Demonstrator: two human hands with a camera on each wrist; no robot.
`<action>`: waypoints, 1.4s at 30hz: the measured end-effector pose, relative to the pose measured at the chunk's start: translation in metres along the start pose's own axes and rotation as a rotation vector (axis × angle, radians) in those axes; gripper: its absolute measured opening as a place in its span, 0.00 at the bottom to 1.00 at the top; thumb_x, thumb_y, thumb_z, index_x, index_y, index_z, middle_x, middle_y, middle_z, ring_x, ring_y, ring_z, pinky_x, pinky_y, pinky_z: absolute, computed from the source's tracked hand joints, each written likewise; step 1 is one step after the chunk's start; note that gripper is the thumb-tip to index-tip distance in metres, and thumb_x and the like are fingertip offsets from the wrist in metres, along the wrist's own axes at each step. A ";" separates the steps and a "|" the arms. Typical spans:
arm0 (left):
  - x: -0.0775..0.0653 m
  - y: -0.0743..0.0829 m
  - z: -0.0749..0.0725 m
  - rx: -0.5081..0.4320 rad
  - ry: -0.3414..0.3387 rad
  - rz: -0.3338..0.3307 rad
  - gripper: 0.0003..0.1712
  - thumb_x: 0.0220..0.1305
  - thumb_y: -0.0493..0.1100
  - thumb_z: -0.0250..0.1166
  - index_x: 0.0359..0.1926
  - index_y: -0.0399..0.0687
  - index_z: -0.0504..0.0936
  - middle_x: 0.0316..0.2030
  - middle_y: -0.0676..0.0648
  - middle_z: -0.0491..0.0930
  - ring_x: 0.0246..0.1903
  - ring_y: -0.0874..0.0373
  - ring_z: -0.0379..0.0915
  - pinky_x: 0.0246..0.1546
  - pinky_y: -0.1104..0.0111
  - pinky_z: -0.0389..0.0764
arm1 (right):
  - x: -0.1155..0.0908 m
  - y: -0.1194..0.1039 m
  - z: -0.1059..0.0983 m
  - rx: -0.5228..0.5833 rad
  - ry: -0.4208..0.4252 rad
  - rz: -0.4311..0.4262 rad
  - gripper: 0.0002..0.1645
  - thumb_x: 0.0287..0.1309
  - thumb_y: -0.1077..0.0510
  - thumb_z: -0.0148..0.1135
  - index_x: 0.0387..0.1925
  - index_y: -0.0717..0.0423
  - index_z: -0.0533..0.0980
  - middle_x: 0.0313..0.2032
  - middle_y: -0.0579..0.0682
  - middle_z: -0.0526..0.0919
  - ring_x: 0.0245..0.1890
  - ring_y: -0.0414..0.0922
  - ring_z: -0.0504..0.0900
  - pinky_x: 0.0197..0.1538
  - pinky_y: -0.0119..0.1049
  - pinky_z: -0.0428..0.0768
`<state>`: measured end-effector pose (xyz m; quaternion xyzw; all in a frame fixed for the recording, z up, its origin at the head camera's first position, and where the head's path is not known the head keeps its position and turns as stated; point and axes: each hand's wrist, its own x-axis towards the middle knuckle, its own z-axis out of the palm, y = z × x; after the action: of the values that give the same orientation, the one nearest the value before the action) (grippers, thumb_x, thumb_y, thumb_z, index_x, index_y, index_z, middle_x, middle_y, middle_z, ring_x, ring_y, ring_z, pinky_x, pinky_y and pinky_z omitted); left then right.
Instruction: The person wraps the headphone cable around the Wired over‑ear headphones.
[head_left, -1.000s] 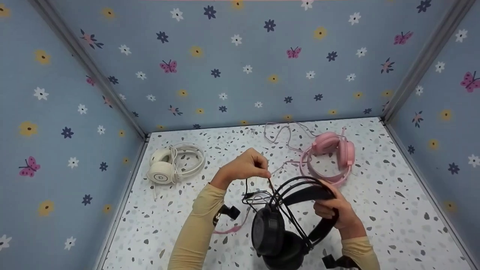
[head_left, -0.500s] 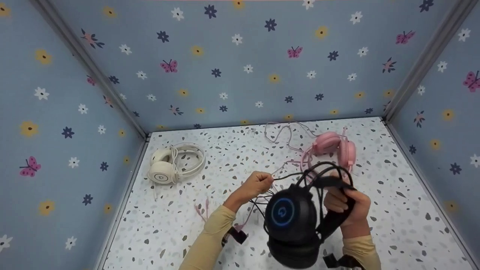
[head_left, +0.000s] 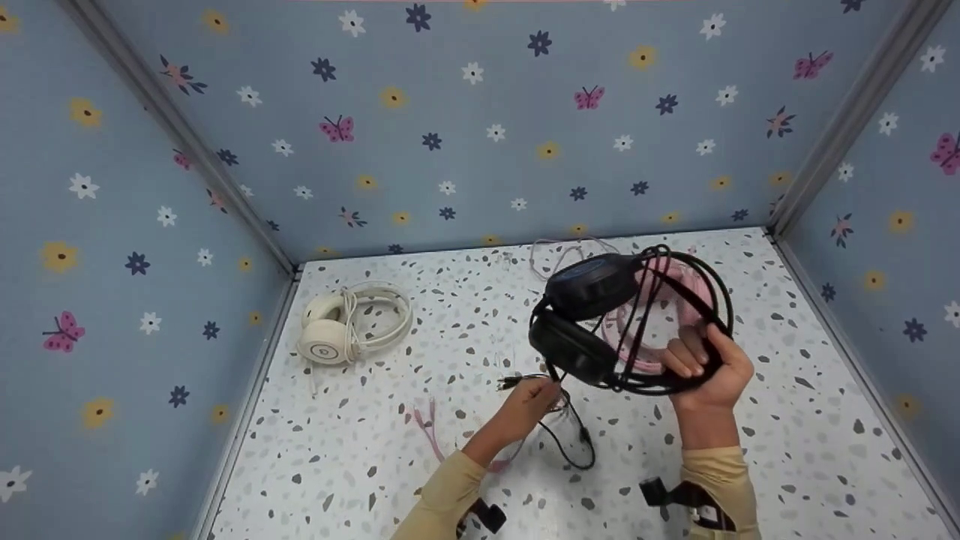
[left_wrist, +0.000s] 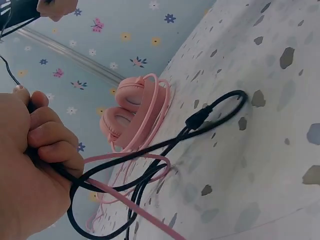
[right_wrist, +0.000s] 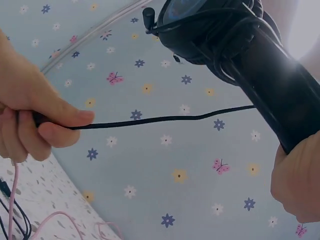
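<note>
In the head view my right hand [head_left: 709, 371] grips the padded headband of a pair of black headphones [head_left: 589, 285], held up over the table with the ear cups toward the left. My left hand [head_left: 529, 409], below the cups, has its fingers curled round the black headphone cable [right_wrist: 165, 119]. That cable runs fairly straight from the left fist to the headphones in the right wrist view. Beyond the fist the rest of it hangs and loops close over the table, with a thick Y-joint [left_wrist: 198, 119] showing in the left wrist view.
Pink headphones [head_left: 696, 296] lie at the back right, partly hidden behind the black pair. Their pink cable [left_wrist: 145, 212] passes close by my left hand, and its plugs [head_left: 427, 420] lie left of it. White headphones [head_left: 326, 341] with a wound cable rest at the left. Flowered walls enclose the speckled table [head_left: 360, 465].
The black headphones have risen away from me and turned, their cups now pointing left over the pink pair. My left hand has come lower, and its grip on the black cable continues.
</note>
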<state>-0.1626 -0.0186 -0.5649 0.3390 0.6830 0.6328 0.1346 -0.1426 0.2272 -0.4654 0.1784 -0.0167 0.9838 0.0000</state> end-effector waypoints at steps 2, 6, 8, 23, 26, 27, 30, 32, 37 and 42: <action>-0.003 0.005 0.004 0.000 -0.007 0.035 0.20 0.69 0.39 0.39 0.19 0.37 0.60 0.13 0.45 0.57 0.12 0.58 0.50 0.17 0.71 0.60 | 0.003 -0.003 0.002 -0.022 0.011 -0.043 0.17 0.61 0.61 0.32 0.16 0.57 0.58 0.12 0.47 0.53 0.07 0.41 0.52 0.14 0.31 0.55; -0.011 -0.003 0.013 0.097 0.050 -0.041 0.20 0.69 0.41 0.41 0.18 0.41 0.63 0.13 0.49 0.59 0.12 0.58 0.53 0.17 0.70 0.61 | 0.008 -0.007 0.005 -0.084 0.048 -0.137 0.20 0.61 0.63 0.31 0.13 0.55 0.52 0.11 0.47 0.50 0.07 0.41 0.51 0.12 0.31 0.52; -0.017 -0.011 0.016 0.196 0.067 -0.088 0.21 0.69 0.43 0.42 0.17 0.46 0.64 0.12 0.51 0.59 0.11 0.59 0.53 0.15 0.71 0.61 | 0.011 -0.008 0.006 -0.126 0.083 -0.196 0.20 0.61 0.64 0.31 0.12 0.55 0.51 0.11 0.47 0.49 0.07 0.40 0.50 0.12 0.31 0.51; -0.060 0.034 -0.006 0.768 -0.085 -0.040 0.20 0.66 0.55 0.43 0.18 0.56 0.61 0.10 0.57 0.54 0.10 0.67 0.47 0.13 0.76 0.54 | 0.028 -0.037 -0.004 -0.739 0.342 -0.694 0.10 0.51 0.73 0.54 0.25 0.65 0.62 0.09 0.48 0.51 0.05 0.41 0.49 0.08 0.31 0.50; -0.061 0.057 -0.026 0.779 -0.049 0.062 0.19 0.66 0.53 0.46 0.18 0.56 0.62 0.10 0.58 0.54 0.10 0.68 0.47 0.12 0.77 0.53 | 0.028 -0.042 -0.007 -0.879 0.326 -0.694 0.10 0.49 0.72 0.57 0.27 0.67 0.63 0.09 0.49 0.54 0.05 0.40 0.49 0.07 0.30 0.51; -0.060 0.064 -0.033 0.771 -0.026 0.104 0.19 0.65 0.52 0.48 0.18 0.56 0.62 0.10 0.59 0.54 0.10 0.69 0.46 0.12 0.78 0.53 | 0.028 -0.043 -0.009 -0.925 0.324 -0.690 0.11 0.48 0.72 0.58 0.26 0.67 0.63 0.09 0.49 0.55 0.05 0.40 0.50 0.07 0.30 0.51; -0.055 0.087 -0.055 0.707 0.038 0.234 0.18 0.64 0.47 0.52 0.16 0.56 0.63 0.10 0.60 0.54 0.10 0.71 0.46 0.11 0.80 0.52 | 0.027 -0.041 -0.014 -1.059 0.342 -0.656 0.11 0.47 0.74 0.57 0.25 0.67 0.63 0.09 0.49 0.57 0.04 0.39 0.51 0.07 0.30 0.49; -0.049 0.102 -0.069 0.658 0.076 0.301 0.19 0.62 0.44 0.55 0.15 0.56 0.63 0.10 0.60 0.54 0.10 0.72 0.46 0.12 0.81 0.52 | 0.025 -0.038 -0.018 -1.116 0.363 -0.605 0.10 0.46 0.76 0.55 0.24 0.66 0.62 0.08 0.49 0.58 0.04 0.38 0.53 0.07 0.30 0.49; -0.022 0.137 -0.095 0.654 0.081 0.375 0.20 0.60 0.43 0.57 0.14 0.56 0.63 0.10 0.59 0.54 0.10 0.70 0.47 0.14 0.78 0.54 | 0.023 -0.026 -0.025 -1.269 0.369 -0.420 0.09 0.46 0.77 0.51 0.23 0.66 0.63 0.09 0.47 0.59 0.05 0.37 0.56 0.07 0.30 0.51; 0.008 0.163 -0.110 0.765 -0.004 0.380 0.18 0.60 0.50 0.57 0.14 0.55 0.69 0.10 0.57 0.57 0.11 0.68 0.48 0.16 0.74 0.57 | 0.021 -0.012 -0.028 -1.438 0.363 -0.202 0.05 0.48 0.74 0.52 0.26 0.66 0.65 0.11 0.47 0.61 0.07 0.38 0.58 0.08 0.29 0.56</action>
<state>-0.1885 -0.1038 -0.3894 0.4857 0.7936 0.3467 -0.1188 -0.1722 0.2400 -0.4833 -0.0301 -0.6391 0.7393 0.2096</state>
